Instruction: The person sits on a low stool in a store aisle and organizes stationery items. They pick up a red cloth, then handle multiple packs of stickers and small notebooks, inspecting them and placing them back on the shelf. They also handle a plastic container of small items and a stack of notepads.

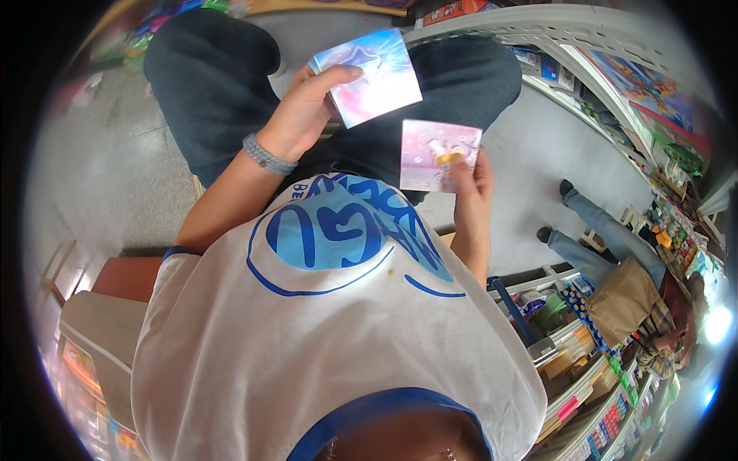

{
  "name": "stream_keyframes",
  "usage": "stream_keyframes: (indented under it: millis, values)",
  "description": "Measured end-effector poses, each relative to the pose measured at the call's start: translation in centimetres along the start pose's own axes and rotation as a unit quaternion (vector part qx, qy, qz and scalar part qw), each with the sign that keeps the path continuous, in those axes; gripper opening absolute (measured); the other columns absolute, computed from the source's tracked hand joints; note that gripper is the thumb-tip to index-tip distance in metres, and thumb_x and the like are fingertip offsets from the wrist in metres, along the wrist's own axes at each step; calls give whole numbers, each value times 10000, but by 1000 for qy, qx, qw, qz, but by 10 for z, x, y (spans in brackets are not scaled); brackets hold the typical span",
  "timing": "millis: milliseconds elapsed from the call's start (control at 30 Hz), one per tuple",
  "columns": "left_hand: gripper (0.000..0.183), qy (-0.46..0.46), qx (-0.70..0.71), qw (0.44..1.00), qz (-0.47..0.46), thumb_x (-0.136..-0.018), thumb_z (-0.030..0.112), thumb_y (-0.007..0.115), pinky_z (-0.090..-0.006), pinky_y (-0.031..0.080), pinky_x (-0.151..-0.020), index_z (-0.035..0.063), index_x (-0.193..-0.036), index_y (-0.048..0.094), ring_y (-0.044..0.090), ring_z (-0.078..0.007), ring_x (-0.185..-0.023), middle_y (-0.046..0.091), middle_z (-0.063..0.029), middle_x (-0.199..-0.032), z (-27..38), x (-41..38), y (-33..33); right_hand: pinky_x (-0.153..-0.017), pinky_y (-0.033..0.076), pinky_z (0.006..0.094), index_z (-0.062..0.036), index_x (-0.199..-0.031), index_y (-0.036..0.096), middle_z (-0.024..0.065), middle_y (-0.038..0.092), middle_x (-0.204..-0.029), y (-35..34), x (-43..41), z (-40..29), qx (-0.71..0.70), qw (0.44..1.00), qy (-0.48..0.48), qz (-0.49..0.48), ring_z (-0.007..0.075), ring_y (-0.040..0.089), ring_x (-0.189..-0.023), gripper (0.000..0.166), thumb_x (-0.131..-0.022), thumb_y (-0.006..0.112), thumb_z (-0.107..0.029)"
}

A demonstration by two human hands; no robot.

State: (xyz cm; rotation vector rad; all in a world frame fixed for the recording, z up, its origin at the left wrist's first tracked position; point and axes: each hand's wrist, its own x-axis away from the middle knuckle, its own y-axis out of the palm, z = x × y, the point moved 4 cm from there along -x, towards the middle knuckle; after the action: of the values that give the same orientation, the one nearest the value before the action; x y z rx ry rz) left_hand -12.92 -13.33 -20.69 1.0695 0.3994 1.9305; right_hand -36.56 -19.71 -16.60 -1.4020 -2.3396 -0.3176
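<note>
My left hand [308,106] grips a square, glossy card-like item [377,75] printed in blue, white and pink with a star shape. The thumb presses on its face, and the fingers are hidden behind it. A grey braided bracelet [268,155] circles that wrist. In my right hand [475,193] is a smaller pink square card-like item [432,152] with flowers and a small figure printed on it. My thumb lies over its right part. Both items are above my lap, apart from each other; whether they are pads or packs, I cannot tell.
Stocked store shelves [599,124] run along the right, with a white perforated metal rail [553,26] near my right knee. A person in jeans [611,233] stands at the right with a brown bag [622,299]. A beige-topped piece of furniture [101,328] lies behind my left side.
</note>
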Motion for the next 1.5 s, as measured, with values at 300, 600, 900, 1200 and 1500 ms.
stream_keyframes:
  millis: [300, 600, 900, 1200, 1500]
  values:
    - [355, -13, -50, 998, -47, -784, 181, 670, -303, 441, -888, 41, -1095, 574, 595, -166, -1007, 640, -75, -1029, -2, -12, 8, -821, 477, 290, 30, -1181, 483, 127, 599, -1090, 18, -24, -30, -155, 985, -24, 70, 161, 611, -935, 347, -887, 531, -149]
    - [335, -7, -58, 996, -66, -790, 158, 662, -286, 447, -877, 34, -1089, 572, 607, -157, -976, 641, -79, -1017, 0, -7, 8, -845, 443, 260, 13, -1209, 461, 96, 593, -1110, 28, -23, -37, -76, 995, -61, -16, 140, 566, -990, 355, -863, 527, -18]
    - [333, 0, -85, 995, -52, -794, 174, 667, -282, 446, -874, 44, -1087, 578, 604, -154, -979, 644, -74, -1019, 2, -3, 5, -861, 456, 280, 25, -1334, 343, 133, 583, -1126, 41, -18, -50, -14, 996, -89, -28, 171, 577, -1010, 548, -823, 541, 43]
    - [287, 5, -90, 993, -75, -798, 168, 660, -262, 452, -829, 56, -1051, 585, 597, -131, -922, 634, -44, -974, 3, -1, 8, -843, 474, 309, 31, -1192, 471, 133, 588, -1099, 20, -32, -44, -253, 955, -45, 148, 179, 592, -968, 342, -866, 506, -70]
    - [298, 88, -203, 962, -160, -775, 55, 600, -223, 456, -764, 0, -1063, 548, 549, -73, -864, 610, -30, -952, 7, 5, 22, -814, 426, 225, -6, -1185, 482, 62, 588, -1069, 54, -34, -37, -96, 991, -90, 7, 89, 546, -938, 294, -919, 489, -133]
